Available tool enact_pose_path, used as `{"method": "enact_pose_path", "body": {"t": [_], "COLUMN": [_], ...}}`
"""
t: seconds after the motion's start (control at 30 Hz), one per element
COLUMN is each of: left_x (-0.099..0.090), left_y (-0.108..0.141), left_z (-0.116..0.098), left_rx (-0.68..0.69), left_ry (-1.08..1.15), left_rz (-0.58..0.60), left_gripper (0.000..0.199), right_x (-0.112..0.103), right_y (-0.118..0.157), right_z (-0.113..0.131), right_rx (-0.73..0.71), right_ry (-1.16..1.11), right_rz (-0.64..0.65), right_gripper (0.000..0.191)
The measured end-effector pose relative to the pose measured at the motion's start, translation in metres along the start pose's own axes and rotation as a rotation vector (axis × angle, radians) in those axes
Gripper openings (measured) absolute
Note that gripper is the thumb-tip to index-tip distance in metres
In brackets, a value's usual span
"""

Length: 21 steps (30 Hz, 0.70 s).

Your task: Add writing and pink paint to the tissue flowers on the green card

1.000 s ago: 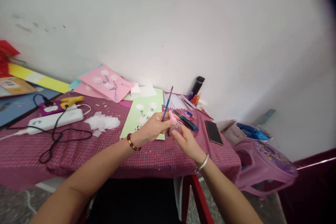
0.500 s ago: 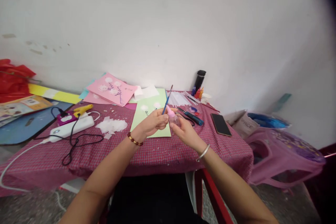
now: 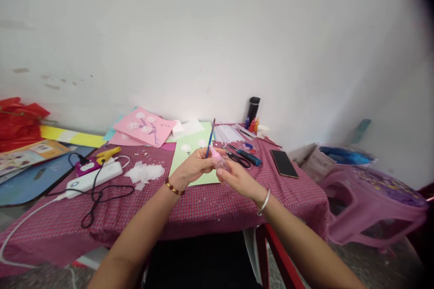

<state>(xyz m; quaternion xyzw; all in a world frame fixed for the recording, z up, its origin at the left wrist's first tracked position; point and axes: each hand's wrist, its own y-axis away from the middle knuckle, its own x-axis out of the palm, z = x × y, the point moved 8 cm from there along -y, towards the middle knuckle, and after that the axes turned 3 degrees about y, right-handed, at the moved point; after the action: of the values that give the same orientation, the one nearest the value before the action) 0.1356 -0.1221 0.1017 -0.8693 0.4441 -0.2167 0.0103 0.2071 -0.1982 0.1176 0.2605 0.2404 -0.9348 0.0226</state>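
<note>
only partly visible, the pink-tipped bottle [image 3: 219, 159] in the right hand [image 3: 239, 180]

On my feed I can read "PACE", in capitals, on the side of the pale box [image 3: 314, 167] beside the pink stool [image 3: 373, 205]. Small marks on the pink card [image 3: 159, 119] and orange booklet [image 3: 32, 153] are too tiny to read.

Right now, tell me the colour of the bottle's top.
The bottle's top is pink; it shows best in the head view.
</note>
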Motion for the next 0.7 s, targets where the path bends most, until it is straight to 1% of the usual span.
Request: {"method": "enact_pose_path", "body": {"t": [0.03,0.1,0.2,0.27,0.33,0.37,0.4,0.47,0.5,0.53,0.7], "left_x": [0.0,0.0,-0.003,-0.007,-0.014,-0.019,-0.025,-0.041,-0.052,-0.063,-0.131], "left_y": [0.001,0.002,0.002,0.001,-0.001,-0.001,-0.001,0.0,0.001,0.002,0.017], "left_z": [0.001,-0.001,-0.009,-0.015,-0.018,-0.018,-0.017,-0.013,-0.011,-0.009,-0.008], "left_rx": [0.001,0.033,0.121,0.162,0.171,0.165,0.154,0.117,0.096,0.068,-0.089], "left_ry": [-0.006,-0.006,0.009,0.018,0.026,0.032,0.043,0.044,0.034,-0.012,-0.149], "left_rz": [-0.014,-0.071,-0.199,-0.278,-0.336,-0.357,-0.374,-0.404,-0.419,-0.44,-0.58], "left_gripper": [0.044,0.045,0.043,0.045,0.047,0.048,0.047,0.044,0.04,0.037,0.028], "right_x": [0.0,-0.001,-0.004,-0.007,-0.013,-0.021,-0.032,-0.065,-0.083,-0.099,-0.163], "right_y": [0.0,0.0,0.001,0.003,0.004,0.005,0.006,0.009,0.01,0.009,-0.002], "right_z": [-0.001,-0.004,-0.013,-0.023,-0.033,-0.039,-0.046,-0.064,-0.075,-0.087,-0.143], "right_rx": [-0.002,-0.014,0.023,0.071,0.088,0.09,0.1,0.148,0.175,0.197,0.251], "right_ry": [0.009,0.084,0.345,0.476,0.483,0.456,0.428,0.392,0.38,0.368,0.317], "right_rz": [0.002,-0.046,-0.148,-0.179,-0.184,-0.199,-0.236,-0.348,-0.393,-0.409,-0.31], "right_gripper": [0.023,0.02,0.014,0.019,0.025,0.028,0.03,0.036,0.038,0.039,0.039]}}
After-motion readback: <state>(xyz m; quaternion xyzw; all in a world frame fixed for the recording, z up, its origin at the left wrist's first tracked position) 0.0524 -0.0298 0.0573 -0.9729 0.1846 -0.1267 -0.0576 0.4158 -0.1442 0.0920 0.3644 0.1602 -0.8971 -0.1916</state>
